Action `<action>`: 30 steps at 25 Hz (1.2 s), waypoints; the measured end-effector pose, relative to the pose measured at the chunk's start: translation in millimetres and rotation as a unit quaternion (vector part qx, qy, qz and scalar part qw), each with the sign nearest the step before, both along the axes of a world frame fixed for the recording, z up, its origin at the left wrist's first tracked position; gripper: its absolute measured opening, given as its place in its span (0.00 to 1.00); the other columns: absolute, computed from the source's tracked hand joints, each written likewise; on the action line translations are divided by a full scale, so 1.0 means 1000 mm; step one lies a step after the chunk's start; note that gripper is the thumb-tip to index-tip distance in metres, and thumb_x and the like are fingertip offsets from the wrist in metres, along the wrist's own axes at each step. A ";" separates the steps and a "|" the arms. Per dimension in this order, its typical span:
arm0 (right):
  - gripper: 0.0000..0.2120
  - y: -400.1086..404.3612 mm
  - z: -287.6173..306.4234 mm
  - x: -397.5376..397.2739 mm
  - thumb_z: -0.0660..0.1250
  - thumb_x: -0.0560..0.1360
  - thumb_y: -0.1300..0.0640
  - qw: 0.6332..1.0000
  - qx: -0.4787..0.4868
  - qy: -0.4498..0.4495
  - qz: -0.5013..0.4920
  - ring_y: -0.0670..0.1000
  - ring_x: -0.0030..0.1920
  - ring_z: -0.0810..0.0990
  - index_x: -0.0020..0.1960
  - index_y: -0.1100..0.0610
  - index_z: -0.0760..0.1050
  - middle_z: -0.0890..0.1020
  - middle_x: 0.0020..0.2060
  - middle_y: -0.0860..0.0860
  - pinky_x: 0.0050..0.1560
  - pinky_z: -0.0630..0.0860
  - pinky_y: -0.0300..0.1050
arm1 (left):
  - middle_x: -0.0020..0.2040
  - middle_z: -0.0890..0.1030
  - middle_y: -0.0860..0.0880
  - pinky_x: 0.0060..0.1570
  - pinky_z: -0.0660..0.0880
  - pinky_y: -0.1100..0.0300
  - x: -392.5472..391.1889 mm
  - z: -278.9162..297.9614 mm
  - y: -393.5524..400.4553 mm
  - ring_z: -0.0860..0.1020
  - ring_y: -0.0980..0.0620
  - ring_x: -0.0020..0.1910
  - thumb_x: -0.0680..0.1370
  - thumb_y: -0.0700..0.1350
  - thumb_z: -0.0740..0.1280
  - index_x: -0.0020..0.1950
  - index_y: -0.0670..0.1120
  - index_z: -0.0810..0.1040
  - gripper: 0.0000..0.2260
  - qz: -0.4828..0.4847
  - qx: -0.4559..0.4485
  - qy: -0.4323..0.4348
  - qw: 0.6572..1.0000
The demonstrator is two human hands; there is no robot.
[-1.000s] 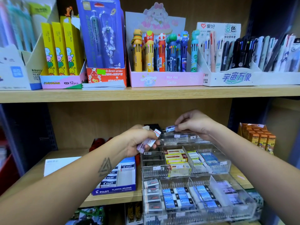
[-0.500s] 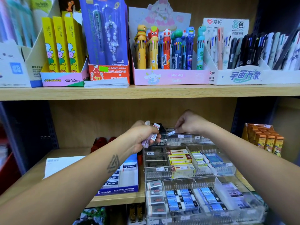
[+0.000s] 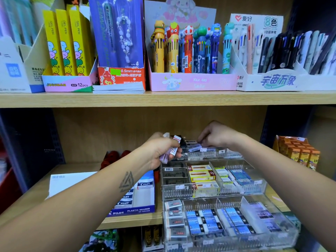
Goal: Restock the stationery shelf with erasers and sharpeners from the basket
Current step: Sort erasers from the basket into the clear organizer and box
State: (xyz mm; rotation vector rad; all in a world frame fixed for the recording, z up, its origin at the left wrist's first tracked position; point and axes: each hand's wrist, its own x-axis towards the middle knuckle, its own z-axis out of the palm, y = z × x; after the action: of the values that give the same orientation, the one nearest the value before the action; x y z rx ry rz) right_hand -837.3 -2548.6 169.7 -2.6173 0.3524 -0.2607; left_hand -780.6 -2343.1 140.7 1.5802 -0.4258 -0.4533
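Note:
My left hand grips a small bunch of wrapped erasers, white with red and black ends, just left of the clear acrylic tiered organiser. My right hand reaches into the organiser's top back tier, fingers curled down; a small eraser lies at its fingertips, and whether they still pinch it is hidden. The middle tier holds yellow and blue erasers, the front tier grey, blue and white ones.
A blue Pilot plastic eraser box sits left of the organiser on the wooden shelf. Orange boxes stand at the right. The upper shelf carries pen display boxes close above my hands.
My right hand has moved forward and down into the top back tier, carrying the small eraser with it. My left hand kept its bunch and barely shifted.

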 end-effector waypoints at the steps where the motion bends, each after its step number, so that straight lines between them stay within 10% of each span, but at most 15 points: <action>1: 0.08 -0.004 -0.001 0.000 0.73 0.72 0.65 1.000 0.010 -0.016 -0.003 0.49 0.43 0.84 0.48 0.56 0.86 0.85 0.38 0.49 0.38 0.75 0.34 | 0.37 0.82 0.38 0.22 0.64 0.65 -0.001 0.000 0.000 0.80 0.47 0.29 0.76 0.32 0.67 0.54 0.35 0.72 0.08 -0.001 -0.003 0.002 1.000; 13: 0.08 -0.012 0.020 0.006 0.76 0.72 0.60 0.981 -0.134 0.136 0.038 0.42 0.28 0.78 0.51 0.58 0.84 0.85 0.39 0.50 0.25 0.73 0.32 | 0.37 0.81 0.36 0.18 0.66 0.66 -0.006 0.005 0.000 0.80 0.47 0.27 0.77 0.31 0.66 0.60 0.33 0.70 0.13 -0.005 -0.014 0.011 1.000; 19: 0.07 -0.017 0.015 0.007 0.79 0.69 0.59 0.983 -0.128 0.132 0.024 0.55 0.44 0.84 0.43 0.49 0.84 0.87 0.45 0.56 0.49 0.83 0.53 | 0.37 0.81 0.36 0.18 0.67 0.65 -0.004 0.002 0.001 0.80 0.47 0.28 0.76 0.31 0.66 0.61 0.32 0.69 0.14 -0.001 -0.015 0.011 1.000; 24: 0.09 -0.004 0.017 0.002 0.71 0.74 0.65 0.989 -0.110 0.093 0.028 0.49 0.31 0.77 0.49 0.53 0.84 0.84 0.38 0.51 0.25 0.72 0.38 | 0.35 0.81 0.37 0.18 0.67 0.65 -0.006 0.001 -0.004 0.80 0.46 0.28 0.76 0.31 0.66 0.62 0.33 0.68 0.16 -0.009 -0.015 0.012 1.000; 30: 0.04 0.011 0.013 0.002 0.64 0.77 0.64 0.957 -0.275 0.086 -0.027 0.52 0.40 0.79 0.50 0.58 0.76 0.80 0.44 0.55 0.34 0.74 0.43 | 0.35 0.80 0.37 0.18 0.67 0.65 -0.013 0.004 -0.004 0.79 0.47 0.28 0.77 0.31 0.66 0.55 0.35 0.69 0.09 -0.015 -0.020 0.014 1.000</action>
State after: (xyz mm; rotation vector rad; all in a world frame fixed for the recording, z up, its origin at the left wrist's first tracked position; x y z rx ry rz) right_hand -835.2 -2537.7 182.4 -3.1950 0.4650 -0.1648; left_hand -793.2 -2347.4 144.9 1.5281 -0.4342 -0.4869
